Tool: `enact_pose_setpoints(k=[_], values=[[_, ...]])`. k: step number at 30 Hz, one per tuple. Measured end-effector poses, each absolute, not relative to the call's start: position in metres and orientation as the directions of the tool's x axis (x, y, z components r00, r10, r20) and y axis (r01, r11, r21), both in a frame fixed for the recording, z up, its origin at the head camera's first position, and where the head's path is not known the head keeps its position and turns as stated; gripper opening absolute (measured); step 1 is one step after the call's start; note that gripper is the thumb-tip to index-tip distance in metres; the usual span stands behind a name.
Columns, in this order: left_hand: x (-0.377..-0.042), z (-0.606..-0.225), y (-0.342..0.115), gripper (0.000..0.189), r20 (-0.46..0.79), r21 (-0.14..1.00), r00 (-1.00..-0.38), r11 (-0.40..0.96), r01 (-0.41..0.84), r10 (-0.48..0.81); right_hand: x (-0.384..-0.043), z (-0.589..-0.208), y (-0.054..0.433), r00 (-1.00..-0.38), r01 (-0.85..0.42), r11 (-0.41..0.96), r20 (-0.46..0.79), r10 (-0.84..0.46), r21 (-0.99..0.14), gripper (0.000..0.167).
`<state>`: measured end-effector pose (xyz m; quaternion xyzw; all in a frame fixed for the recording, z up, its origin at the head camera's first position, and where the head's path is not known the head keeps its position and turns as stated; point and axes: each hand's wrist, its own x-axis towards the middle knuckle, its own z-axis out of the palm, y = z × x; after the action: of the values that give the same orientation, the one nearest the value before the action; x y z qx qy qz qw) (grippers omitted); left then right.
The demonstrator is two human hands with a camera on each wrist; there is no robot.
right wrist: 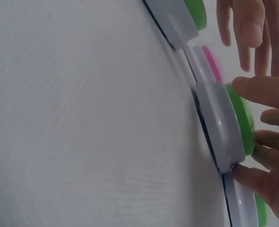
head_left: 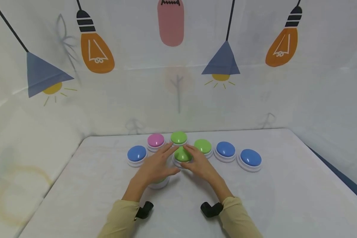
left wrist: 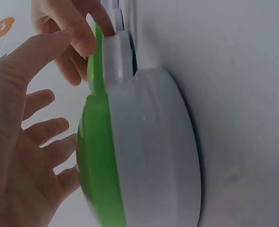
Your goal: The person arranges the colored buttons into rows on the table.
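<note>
Several round push buttons with white bases stand on the white table. My right hand (head_left: 200, 164) is at the middle green button (head_left: 182, 154), fingers spread about its far and near sides, fingertips right at its rim in the right wrist view. My left hand (head_left: 155, 167) hovers with spread, relaxed fingers left of that button, thumb pointing toward it. Beneath the left hand another green button (left wrist: 99, 161) is mostly hidden in the head view; its white base (head_left: 159, 184) shows below the palm. In the left wrist view the left fingers hold nothing.
Around the hands stand a blue button (head_left: 137, 154), a pink button (head_left: 156, 140), a far green button (head_left: 178, 138), a right green button (head_left: 203, 146) and two blue buttons, one at the right end (head_left: 251, 158). A patterned white curtain (head_left: 137, 99) hangs behind the table (head_left: 285, 185).
</note>
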<state>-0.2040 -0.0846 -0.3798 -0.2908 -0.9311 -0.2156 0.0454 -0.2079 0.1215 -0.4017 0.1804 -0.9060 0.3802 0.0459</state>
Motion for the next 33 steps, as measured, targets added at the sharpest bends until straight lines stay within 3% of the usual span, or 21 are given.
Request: enact_pose_setpoints(k=[14,33], values=[[-0.213,-0.387,-0.069,0.084,0.010,0.393,-0.861,0.790,0.472,0.509,-0.216,-0.407,0.125,-0.947,-0.308,0.683,0.144,-0.287,-0.662,0.072],[-0.211,-0.388,-0.064,0.086,0.013,0.427,-0.858,0.773,0.468,0.513,-0.216,-0.411,0.118,-0.937,-0.348,0.722,0.215,-0.274,-0.597,0.072]])
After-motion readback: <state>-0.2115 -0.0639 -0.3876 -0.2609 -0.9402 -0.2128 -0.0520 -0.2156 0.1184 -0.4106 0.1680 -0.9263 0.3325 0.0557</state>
